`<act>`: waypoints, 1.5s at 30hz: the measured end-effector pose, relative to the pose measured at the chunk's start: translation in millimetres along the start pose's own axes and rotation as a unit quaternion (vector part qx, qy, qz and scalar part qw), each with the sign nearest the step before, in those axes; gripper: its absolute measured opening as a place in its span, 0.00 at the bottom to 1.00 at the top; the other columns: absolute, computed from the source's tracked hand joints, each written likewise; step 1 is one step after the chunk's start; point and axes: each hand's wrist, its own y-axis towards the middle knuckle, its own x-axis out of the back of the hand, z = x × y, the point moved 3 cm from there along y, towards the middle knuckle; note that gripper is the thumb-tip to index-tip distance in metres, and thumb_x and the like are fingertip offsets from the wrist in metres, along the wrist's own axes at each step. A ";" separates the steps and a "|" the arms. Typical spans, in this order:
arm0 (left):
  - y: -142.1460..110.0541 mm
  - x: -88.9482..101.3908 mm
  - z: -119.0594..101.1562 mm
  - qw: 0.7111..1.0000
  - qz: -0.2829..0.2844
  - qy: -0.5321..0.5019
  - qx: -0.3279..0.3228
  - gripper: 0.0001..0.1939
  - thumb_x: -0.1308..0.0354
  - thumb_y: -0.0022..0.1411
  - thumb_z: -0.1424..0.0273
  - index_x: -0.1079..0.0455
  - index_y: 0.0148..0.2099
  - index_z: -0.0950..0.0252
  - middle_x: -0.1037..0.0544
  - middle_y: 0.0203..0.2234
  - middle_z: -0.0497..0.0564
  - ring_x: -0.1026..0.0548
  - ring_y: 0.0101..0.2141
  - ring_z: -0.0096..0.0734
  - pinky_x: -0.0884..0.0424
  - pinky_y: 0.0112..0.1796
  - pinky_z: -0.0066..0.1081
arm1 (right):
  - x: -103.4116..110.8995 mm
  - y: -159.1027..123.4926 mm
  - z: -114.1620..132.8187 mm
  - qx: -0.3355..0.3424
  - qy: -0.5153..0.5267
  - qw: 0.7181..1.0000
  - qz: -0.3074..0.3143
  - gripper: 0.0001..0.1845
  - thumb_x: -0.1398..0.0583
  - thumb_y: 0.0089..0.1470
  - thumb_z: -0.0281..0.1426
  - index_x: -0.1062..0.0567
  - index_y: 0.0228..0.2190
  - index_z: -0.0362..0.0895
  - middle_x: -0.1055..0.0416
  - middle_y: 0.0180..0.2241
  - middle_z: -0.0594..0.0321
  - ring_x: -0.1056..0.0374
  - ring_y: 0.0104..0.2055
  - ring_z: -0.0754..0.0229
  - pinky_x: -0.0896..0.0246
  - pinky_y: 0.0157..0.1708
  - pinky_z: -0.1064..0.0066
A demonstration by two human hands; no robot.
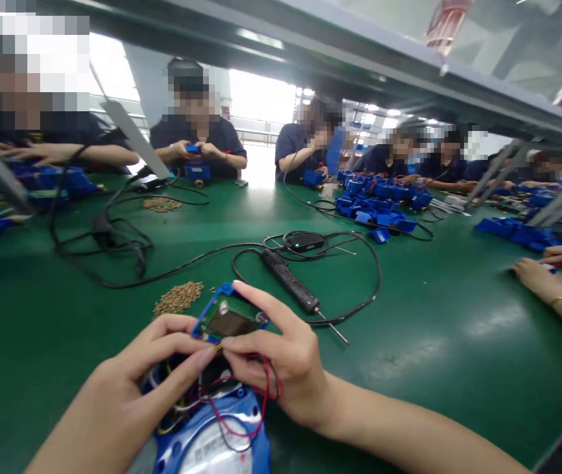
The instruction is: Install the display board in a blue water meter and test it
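Between my two hands is a blue plastic housing (226, 288) with a green circuit board and a dark display (234, 322) in it. My left hand (137, 382) pinches its lower left edge with thumb and fingers. On the right side, my right hand (285, 362) grips it, index finger along the far rim and thumb at the near edge by a small brass-coloured piece. Red and black wires loop below my right fingers. Under the housing, nearer to me, lies a blue device body (256, 434) with a round whitish face, partly hidden by my hands.
A corded electric screwdriver (291, 283) lies ahead, its cable looped around a black box (305, 242). Small screws form a pile (179, 297) to its left. Blue housings (374, 204) are heaped farther back. Several co-workers sit opposite; another person's hands (542, 276) are at right. A metal shelf hangs overhead.
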 end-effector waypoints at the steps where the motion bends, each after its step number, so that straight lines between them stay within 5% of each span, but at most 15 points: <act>1: 0.6 -0.6 -7.6 1.000 0.013 -0.006 0.002 0.14 0.36 0.57 0.50 0.20 0.33 0.52 0.22 0.41 0.45 0.22 0.43 0.35 0.27 0.43 0.23 | -0.9 0.4 -0.5 -0.019 0.012 1.000 0.007 0.06 0.37 0.57 0.25 0.18 0.34 0.40 0.31 0.59 0.45 0.29 0.59 0.56 0.29 0.55 0.70; 12: 0.6 -5.5 -20.6 0.987 0.069 -0.128 0.065 0.11 0.39 0.62 0.56 0.21 0.32 0.53 0.29 0.39 0.46 0.28 0.41 0.33 0.33 0.44 0.30 | -2.9 5.8 2.7 -0.048 0.027 0.998 -0.006 0.04 0.33 0.51 0.23 0.16 0.30 0.40 0.27 0.55 0.41 0.25 0.55 0.54 0.26 0.51 0.71; 27: -4.1 -6.3 -32.9 0.991 0.051 -0.108 0.053 0.12 0.42 0.64 0.59 0.26 0.30 0.58 0.29 0.37 0.47 0.28 0.40 0.33 0.33 0.42 0.31 | -1.4 6.8 -2.0 -0.096 0.079 0.992 0.027 0.06 0.32 0.49 0.24 0.16 0.33 0.43 0.27 0.56 0.47 0.23 0.51 0.54 0.24 0.48 0.68; 45: -6.0 -10.3 -25.0 0.983 0.087 -0.140 0.075 0.13 0.43 0.66 0.56 0.23 0.33 0.55 0.27 0.43 0.45 0.27 0.46 0.33 0.33 0.47 0.29 | -5.9 0.3 -10.2 -0.052 0.065 0.996 0.032 0.06 0.33 0.53 0.26 0.15 0.34 0.44 0.28 0.58 0.49 0.23 0.49 0.55 0.22 0.45 0.67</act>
